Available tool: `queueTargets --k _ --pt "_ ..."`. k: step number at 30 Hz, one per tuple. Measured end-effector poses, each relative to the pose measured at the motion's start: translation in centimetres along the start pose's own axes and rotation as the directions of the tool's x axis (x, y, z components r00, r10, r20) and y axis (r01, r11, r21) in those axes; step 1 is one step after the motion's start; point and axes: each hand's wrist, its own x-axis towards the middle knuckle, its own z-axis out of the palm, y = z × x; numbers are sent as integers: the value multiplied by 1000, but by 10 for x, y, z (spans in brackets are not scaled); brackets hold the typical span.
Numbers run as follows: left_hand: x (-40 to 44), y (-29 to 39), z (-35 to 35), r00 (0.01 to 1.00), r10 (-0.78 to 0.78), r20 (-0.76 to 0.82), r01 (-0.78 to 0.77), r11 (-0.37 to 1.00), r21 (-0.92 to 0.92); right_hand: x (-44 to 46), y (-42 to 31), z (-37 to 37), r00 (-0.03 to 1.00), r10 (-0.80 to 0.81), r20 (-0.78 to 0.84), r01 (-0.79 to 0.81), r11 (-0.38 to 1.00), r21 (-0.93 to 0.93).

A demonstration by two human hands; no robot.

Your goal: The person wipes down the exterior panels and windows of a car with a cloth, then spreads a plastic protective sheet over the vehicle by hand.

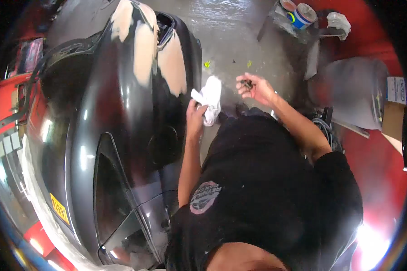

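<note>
Left hand: the person's left hand (pixel 195 118), close beside the car, has its fingers closed around a white cloth (pixel 211 92); the grip seems meant to keep the cloth bunched and off the floor (pixel 233 34).
Right hand: the right hand (pixel 260 91), apart from the left and away from the car, is turned palm upward, fingers partly curled around a small dark object (pixel 246 84); cupping it probably stops it dropping. What it is, I cannot tell.
White cloth: crumpled and soft-looking, in the middle of the scene, one end poking toward the car.
Black car (pixel 108 108): fills the left side, glossy, with pale beige patches (pixel 143 54) at its far end, smooth-looking with feathered edges.
Tub (pixel 303 17): white and blue, on a bench (pixel 282 30) at far right, presumably set there to be reachable without bending.
</note>
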Motion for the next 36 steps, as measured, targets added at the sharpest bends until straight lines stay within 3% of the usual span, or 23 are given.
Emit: queueTargets --k 3,8,10,14,19,22,26,29,32,34,36 --pt "14 -3 12 993 18 118 10 974 -228 -3 -13 12 999 -49 5 48 996 71" --pt "24 -16 15 943 -195 270 275 914 -299 -14 -2 7 995 -59 -77 50 993 -108" --pt "33 -23 18 915 -261 307 353 887 -297 -24 9 -3 992 -111 -61 106 991 -77" --pt "47 -27 32 871 -353 341 427 887 -174 -56 7 -20 967 -192 -168 215 968 131" --pt "48 -2 62 798 -525 295 538 842 40 -82 11 -94 928 -282 -244 364 827 428" --pt "54 -5 91 799 -517 306 511 853 107 -104 4 -131 915 -292 -278 397 775 492" --pt "81 -27 115 770 -601 214 507 780 367 -128 10 -196 868 -290 -402 446 813 375" --pt "107 -71 128 782 -567 257 139 561 816 -137 40 -261 704 -159 -692 497 806 321" --pt "98 -62 195 663 -673 328 11 447 894 -164 81 -323 480 -31 -877 590 751 296" --pt "112 -79 195 575 -659 485 -355 333 874 -198 102 -353 450 18 -893 604 730 320" --pt "116 -94 217 544 -795 270 -108 253 961 -222 127 -374 366 102 -925 640 694 330"
